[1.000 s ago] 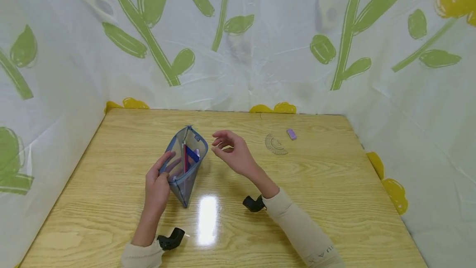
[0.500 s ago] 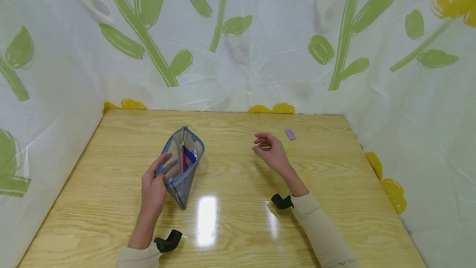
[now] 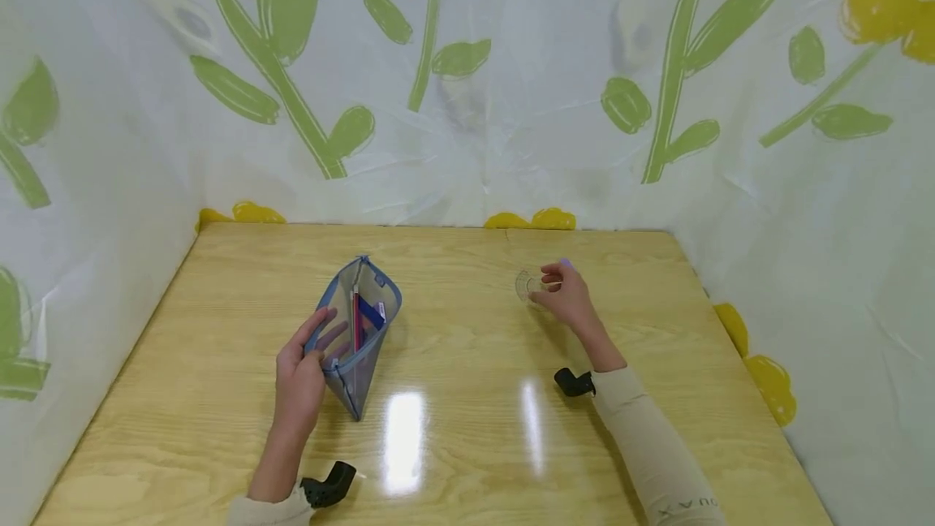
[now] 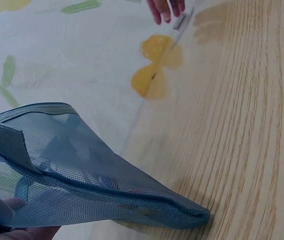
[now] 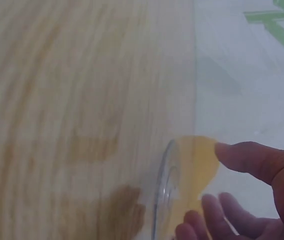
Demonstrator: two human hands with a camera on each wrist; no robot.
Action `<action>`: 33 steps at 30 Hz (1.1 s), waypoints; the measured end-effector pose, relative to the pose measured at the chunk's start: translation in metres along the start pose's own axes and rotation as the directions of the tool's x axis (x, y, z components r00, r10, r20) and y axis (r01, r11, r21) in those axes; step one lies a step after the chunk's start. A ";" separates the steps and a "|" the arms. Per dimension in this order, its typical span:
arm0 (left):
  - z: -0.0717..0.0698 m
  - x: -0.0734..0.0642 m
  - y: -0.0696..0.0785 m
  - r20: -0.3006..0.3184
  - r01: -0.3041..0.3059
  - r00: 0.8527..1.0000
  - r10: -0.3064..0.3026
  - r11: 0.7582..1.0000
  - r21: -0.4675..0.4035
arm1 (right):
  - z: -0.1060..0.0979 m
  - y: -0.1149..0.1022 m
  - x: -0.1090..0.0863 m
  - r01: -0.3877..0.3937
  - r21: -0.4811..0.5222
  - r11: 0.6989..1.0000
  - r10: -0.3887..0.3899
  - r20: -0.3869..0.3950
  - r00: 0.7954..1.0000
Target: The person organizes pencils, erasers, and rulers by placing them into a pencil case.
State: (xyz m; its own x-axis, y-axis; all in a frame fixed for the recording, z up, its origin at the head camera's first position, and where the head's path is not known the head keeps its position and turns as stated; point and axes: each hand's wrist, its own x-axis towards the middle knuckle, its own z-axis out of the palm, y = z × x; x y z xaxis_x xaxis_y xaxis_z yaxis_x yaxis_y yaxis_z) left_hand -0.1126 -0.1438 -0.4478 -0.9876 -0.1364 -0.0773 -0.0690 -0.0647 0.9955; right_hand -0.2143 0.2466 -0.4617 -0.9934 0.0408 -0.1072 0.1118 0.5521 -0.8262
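My left hand (image 3: 301, 376) grips the near-left rim of a blue mesh pencil case (image 3: 354, 376), its mouth spread upward. Inside stand a red pencil (image 3: 357, 323) and a blue-and-white item (image 3: 372, 313) whose kind is unclear. The left wrist view has the case's mesh side (image 4: 82, 150) tapering to a corner on the table. Over at the right, my right hand (image 3: 573, 303) hovers at a clear protractor (image 3: 523, 286), covering part of it. Its thumb and fingers are apart with nothing between them in the right wrist view, beside the protractor's edge (image 5: 162, 195).
A purple block, perhaps an eraser (image 3: 566, 263), lies just beyond the right hand, mostly hidden by it. The wooden table (image 3: 453, 331) meets white flower-printed cloth (image 3: 482, 161) at its back and sides.
From beside the pencil case my right hand has moved right to the protractor, and now partly covers the purple block. The left hand keeps its hold on the case.
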 end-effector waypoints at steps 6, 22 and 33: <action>0.000 0.001 -0.002 -0.009 -0.015 1.000 0.015 1.000 0.001 | -0.003 0.002 0.008 -0.065 -0.122 0.990 0.070 0.041 0.997; -0.002 -0.001 -0.005 -0.024 -0.011 1.000 0.011 1.000 0.016 | 0.011 0.001 0.016 -0.063 -0.265 0.962 0.081 0.058 0.995; -0.001 -0.001 -0.004 -0.019 -0.008 1.000 0.008 1.000 0.012 | 0.012 -0.004 0.019 -0.026 -0.294 0.955 0.046 0.060 0.997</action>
State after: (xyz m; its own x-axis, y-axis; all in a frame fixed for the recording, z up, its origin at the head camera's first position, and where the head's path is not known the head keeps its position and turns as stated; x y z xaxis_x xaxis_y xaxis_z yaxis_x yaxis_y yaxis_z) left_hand -0.1109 -0.1444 -0.4517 -0.9853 -0.1556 -0.0699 -0.0626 -0.0514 0.9967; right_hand -0.2332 0.2348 -0.4672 -0.9838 0.0160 -0.1783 0.1256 0.7714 -0.6238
